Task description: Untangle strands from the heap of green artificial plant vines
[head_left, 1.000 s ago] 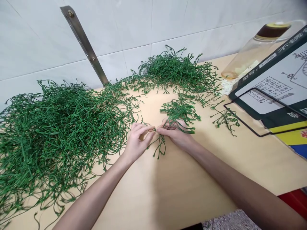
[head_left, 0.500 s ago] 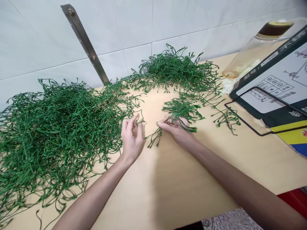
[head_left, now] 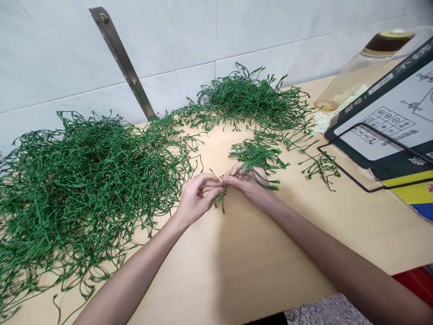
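Left hand (head_left: pixel 195 197) has swung back in to meet the right hand (head_left: pixel 254 184), and their fingertips pinch a small green sprig (head_left: pixel 221 197) over the surface (head_left: pixel 189 271). The right hand also grips a green bunch (head_left: pixel 260 155); slackened fingers could spill its stems.

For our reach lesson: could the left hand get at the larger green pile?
Probably yes: the larger green pile lies close beside the left hand, with nothing visible blocking the way.

Frame edges cut off the printed panel (head_left: pixel 399 108) and larger green pile (head_left: pixel 77 180).
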### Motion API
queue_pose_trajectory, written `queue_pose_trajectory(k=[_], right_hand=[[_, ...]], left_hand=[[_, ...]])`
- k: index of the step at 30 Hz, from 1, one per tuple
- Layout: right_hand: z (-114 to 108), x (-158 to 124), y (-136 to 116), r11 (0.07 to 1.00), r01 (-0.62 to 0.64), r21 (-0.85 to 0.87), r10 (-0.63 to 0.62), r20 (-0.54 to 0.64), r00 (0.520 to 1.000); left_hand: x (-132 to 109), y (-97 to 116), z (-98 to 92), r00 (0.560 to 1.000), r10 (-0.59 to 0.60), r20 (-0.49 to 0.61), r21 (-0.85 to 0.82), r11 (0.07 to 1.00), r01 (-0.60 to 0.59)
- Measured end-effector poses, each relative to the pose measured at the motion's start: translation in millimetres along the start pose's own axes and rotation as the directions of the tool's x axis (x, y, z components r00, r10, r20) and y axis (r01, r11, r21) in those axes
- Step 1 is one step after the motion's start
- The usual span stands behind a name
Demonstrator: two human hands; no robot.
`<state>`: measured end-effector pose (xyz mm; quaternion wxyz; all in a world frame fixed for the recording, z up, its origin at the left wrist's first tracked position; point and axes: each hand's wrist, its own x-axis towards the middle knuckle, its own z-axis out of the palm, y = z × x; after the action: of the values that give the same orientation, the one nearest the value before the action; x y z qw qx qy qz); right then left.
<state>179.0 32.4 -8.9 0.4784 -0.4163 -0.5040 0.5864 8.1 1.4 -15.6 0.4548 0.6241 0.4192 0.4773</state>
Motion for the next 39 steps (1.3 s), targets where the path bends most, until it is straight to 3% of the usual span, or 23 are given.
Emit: queue_pose_trajectory(k=[3, 8, 11, 18, 21, 26, 33, 39], right_hand=[[2, 0, 2, 0.999, 0.029, -0.037, -0.030, -0.028, 0.999], [-1, -1, 1, 0.995, 0.032, -0.097, -0.032, 0.005, 0.999], [-3, -2, -1, 0.999, 0.001, -0.053, 0.002, 0.068, 0.998], [-7, -3, -5, 0.999, -0.021, 0.034, 0.017, 0.104, 0.994], [-7, -2, -5, 0.999, -0.025, 0.028, 0.021, 0.126, 0.992], [-6, -1, -6, 0.999, -0.041, -0.021, 0.044, 0.152, 0.987], [-6, 0, -9, 0.998, 0.007, -0.067, 0.003, 0.150, 0.989], [-6, -1, -4, 0.999, -0.035, -0.039, 0.040, 0.135, 0.990]], left_hand=[[0, 0, -1.0, 1.000, 0.020, 0.016, 0.002, 1.000, -0.020], [2, 4, -3.2, 0.983, 0.136, -0.121, 0.171, 0.979, -0.114], [4, 6, -3.4, 0.970, 0.166, -0.180, 0.253, 0.960, -0.117], [4, 7, -4.1, 0.952, 0.195, -0.236, 0.275, 0.953, -0.127], [4, 7, -4.5, 0.951, 0.220, -0.218, 0.293, 0.944, -0.151], [3, 5, -2.9, 0.959, 0.273, -0.080, 0.260, 0.934, -0.245], [4, 5, -4.5, 0.977, 0.173, -0.126, 0.340, 0.932, -0.121], [3, 8, -3.6, 0.954, 0.270, -0.129, 0.531, 0.831, -0.163]])
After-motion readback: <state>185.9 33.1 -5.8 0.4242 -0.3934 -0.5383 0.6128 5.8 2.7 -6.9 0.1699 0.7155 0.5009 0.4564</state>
